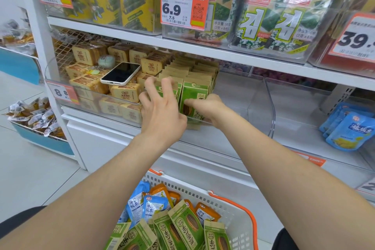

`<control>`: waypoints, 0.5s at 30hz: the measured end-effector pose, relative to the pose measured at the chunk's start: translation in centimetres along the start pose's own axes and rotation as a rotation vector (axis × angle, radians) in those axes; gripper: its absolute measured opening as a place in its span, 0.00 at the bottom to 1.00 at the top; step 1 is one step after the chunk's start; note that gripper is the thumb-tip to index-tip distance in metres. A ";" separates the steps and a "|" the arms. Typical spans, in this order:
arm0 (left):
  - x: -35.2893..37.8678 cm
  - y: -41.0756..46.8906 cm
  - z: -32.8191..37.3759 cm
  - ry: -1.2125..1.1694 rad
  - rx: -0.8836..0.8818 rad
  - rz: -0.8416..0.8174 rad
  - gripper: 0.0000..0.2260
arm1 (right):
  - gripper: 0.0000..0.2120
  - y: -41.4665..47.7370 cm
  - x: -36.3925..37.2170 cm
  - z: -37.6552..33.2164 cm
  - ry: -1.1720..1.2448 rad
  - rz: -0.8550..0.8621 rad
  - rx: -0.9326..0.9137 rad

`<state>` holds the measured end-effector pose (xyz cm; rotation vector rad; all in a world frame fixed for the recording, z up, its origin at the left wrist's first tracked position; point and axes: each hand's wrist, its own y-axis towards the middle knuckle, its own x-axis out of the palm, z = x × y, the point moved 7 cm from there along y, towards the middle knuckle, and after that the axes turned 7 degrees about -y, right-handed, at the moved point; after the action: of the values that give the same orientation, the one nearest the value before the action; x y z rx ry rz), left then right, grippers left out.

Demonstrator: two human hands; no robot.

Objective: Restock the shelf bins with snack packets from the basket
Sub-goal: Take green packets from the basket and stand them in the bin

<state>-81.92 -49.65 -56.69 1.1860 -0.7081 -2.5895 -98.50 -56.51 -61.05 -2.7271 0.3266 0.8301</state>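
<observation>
**Both hands at the green packets in the middle shelf bin**

The left grip reaches into the clear bin at the front edge of the middle shelf. Its fingers are spread and nearly straight, with the tips resting on the top edges of the green snack packets that stand upright in rows there. It holds nothing; it only presses against the row.

The right grip comes in from the right, low at the front of the same bin. Its fingers lie across the face of the foremost green packet. The thumb is hidden, so I cannot tell whether the packet is pinched or only touched.

The packets fill the left part of this bin.

Below the shelf, between the forearms, the white basket with orange handles holds more green packets, lying tilted. Blue packets and orange packets lie with them.

Toward the left end of the same shelf, another bin holds tan packets, and a phone lies face up on top of them. Toward the right end, light blue pouches lean in a further bin. On the shelf above, seaweed packs stand behind a price tag reading 6.9.
</observation>
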 end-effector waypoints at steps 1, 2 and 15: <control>0.0 -0.1 0.0 0.000 0.000 -0.001 0.34 | 0.27 -0.2 0.1 -0.1 -0.045 -0.012 -0.005; 0.0 -0.2 0.1 0.000 0.001 0.000 0.34 | 0.25 -0.4 0.1 -0.1 -0.081 -0.016 -0.003; -0.9 -0.9 0.7 0.124 0.055 0.080 0.32 | 0.32 -2.6 -2.7 -1.0 -0.433 0.082 -0.024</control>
<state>-81.84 -48.32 -56.12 1.2942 -0.7884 -2.4225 -99.39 -54.06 -58.20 -2.4772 0.3355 1.4164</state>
